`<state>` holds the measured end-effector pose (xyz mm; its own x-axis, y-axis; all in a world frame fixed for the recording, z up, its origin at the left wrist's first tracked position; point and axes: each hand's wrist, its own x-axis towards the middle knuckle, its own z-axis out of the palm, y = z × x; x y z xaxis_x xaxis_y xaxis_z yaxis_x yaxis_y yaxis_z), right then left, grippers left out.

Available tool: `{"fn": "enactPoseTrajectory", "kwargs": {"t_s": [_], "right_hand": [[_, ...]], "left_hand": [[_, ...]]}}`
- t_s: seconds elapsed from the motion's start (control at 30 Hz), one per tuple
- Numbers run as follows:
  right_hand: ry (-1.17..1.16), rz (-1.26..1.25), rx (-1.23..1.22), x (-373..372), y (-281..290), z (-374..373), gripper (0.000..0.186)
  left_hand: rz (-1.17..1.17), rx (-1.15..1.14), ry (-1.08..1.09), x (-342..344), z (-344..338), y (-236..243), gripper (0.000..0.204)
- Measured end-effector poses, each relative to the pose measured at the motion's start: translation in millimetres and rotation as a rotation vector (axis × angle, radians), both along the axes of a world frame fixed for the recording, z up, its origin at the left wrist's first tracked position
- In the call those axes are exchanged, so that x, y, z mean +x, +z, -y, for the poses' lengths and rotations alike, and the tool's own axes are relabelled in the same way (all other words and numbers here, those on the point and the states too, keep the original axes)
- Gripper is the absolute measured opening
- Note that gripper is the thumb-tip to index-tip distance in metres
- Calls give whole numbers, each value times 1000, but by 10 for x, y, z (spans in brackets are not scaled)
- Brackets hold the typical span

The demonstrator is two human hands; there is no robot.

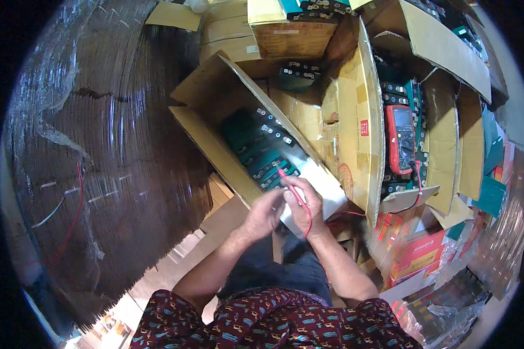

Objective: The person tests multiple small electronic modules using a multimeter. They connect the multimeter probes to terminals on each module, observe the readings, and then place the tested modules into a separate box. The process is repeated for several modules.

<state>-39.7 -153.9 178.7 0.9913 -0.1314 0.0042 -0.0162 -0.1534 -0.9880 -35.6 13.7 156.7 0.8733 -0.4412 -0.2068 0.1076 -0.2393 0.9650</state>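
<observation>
My right hand (307, 205) is closed around a red multimeter probe (295, 192), its tip pointing down into an open cardboard box (211, 156). Right beside it is my left hand (263, 214), blurred, so its fingers cannot be made out. Inside the box stand several dark green batteries (243, 135) with metal terminals on top. A white sheet or panel (320, 185) lies at the box's near right corner, partly behind my right hand. From the probe a red lead runs right to a red multimeter (400, 138), which rests on batteries in another open box (361, 134).
A single battery (300, 75) sits between the boxes at the back. Behind it stands a carton (294, 41) with more batteries on top. A large stack wrapped in plastic film (116, 134) fills the left side. Red printed packages (416, 255) lie at the lower right.
</observation>
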Motion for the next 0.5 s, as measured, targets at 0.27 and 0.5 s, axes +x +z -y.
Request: {"fn": "enactPoseTrajectory", "kwargs": {"t_s": [0.27,0.5], "right_hand": [[56,-201,-107,-213,-37,45,22],[306,-339,-612,-2,54,-4,53]], "left_hand": [[-102,-116,181,-219,132,120,44],[237,365,-64,322,-293,-201,44]]}}
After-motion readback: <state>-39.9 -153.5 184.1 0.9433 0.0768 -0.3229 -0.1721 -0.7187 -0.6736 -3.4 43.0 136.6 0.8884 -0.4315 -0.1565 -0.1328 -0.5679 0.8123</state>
